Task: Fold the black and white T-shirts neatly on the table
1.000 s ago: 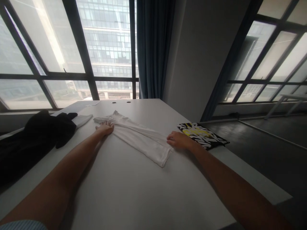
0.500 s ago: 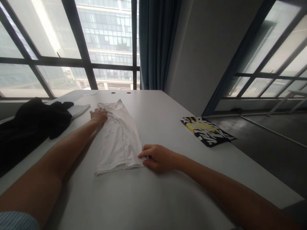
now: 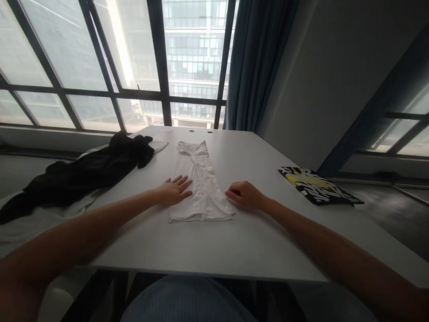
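A white garment [image 3: 206, 190], folded long and narrow, lies on the white table [image 3: 214, 248] in front of me. Its far end is bunched and creased, while its near hem runs fairly straight. My left hand [image 3: 172, 190] rests flat over the garment's left edge, fingers spread. On the other side, my right hand [image 3: 246, 195] sits with curled fingers on the table, its fingertips right at the garment's right edge. I see no cloth inside that hand.
At the left of the table a black garment [image 3: 97, 163] lies heaped over white cloth [image 3: 159, 145]. A flat black, white and yellow patterned item [image 3: 317, 185] lies at the right edge. Windows [image 3: 194, 53] and a blue curtain [image 3: 261, 67] stand beyond the table.
My left hand has come back from the garment's far end to its left edge nearer me. My right hand has left the near corner and moved slightly up the right edge. The view has shifted left.
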{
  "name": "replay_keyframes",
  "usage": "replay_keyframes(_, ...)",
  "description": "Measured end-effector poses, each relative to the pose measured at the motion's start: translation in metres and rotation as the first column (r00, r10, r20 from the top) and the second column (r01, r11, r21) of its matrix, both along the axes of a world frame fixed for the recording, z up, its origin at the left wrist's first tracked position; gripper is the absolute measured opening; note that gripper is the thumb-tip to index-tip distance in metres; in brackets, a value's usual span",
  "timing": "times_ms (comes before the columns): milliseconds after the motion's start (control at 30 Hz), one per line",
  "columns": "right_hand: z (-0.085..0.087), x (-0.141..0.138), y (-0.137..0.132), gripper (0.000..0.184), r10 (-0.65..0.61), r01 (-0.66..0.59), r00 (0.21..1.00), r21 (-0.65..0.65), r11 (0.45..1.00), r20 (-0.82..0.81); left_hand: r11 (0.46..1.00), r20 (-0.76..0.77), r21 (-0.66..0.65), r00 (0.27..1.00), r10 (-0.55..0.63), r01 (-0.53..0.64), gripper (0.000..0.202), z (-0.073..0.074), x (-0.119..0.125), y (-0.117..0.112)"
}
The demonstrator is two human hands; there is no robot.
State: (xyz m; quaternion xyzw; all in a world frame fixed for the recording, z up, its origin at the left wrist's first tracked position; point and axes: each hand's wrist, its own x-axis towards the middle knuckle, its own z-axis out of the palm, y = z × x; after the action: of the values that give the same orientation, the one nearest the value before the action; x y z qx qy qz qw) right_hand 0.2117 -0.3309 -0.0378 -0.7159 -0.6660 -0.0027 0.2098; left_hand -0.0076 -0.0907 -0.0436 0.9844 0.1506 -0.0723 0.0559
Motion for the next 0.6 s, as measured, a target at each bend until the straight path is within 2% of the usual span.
replay_keyframes(100, -0.002, -0.002, 0.018, 0.022, 0.007, -0.008, 0.998, 0.027, 1.000, 0.055, 1.000, -0.009, 0.025, 1.000, -0.008, 0.009, 0.077, 0.008, -0.013, 0.000)
replay_keyframes(200, -0.002, -0.010, 0.049, 0.032, 0.040, -0.044, 0.991, 0.030, 0.999, 0.124, 0.998, 0.068, 0.044, 0.996, -0.054, 0.051, 0.073, 0.008, -0.017, 0.003)
replay_keyframes(333, -0.002, -0.019, 0.095, 0.053, 0.071, -0.053, 0.980, -0.102, 0.993, 0.188, 0.982, 0.132, 0.006, 0.973, -0.188, 0.189, 0.074, -0.002, -0.020, 0.003)
replay_keyframes(400, -0.004, -0.022, 0.108, 0.060, 0.073, -0.035, 0.979, -0.197, 0.980, 0.189, 0.971, 0.133, -0.037, 0.965, -0.228, 0.234, 0.077, -0.005, -0.022, 0.002)
replay_keyframes(500, -0.009, -0.025, 0.110, 0.065, 0.053, -0.001, 0.984, -0.294, 0.956, 0.168, 0.962, 0.137, -0.058, 0.956, -0.258, 0.268, 0.080, -0.006, -0.024, 0.002)
replay_keyframes(600, -0.009, -0.034, 0.094, 0.070, 0.011, 0.049, 0.985, -0.340, 0.939, 0.175, 0.950, 0.189, -0.032, 0.936, -0.298, 0.309, 0.077, -0.003, -0.025, 0.000)
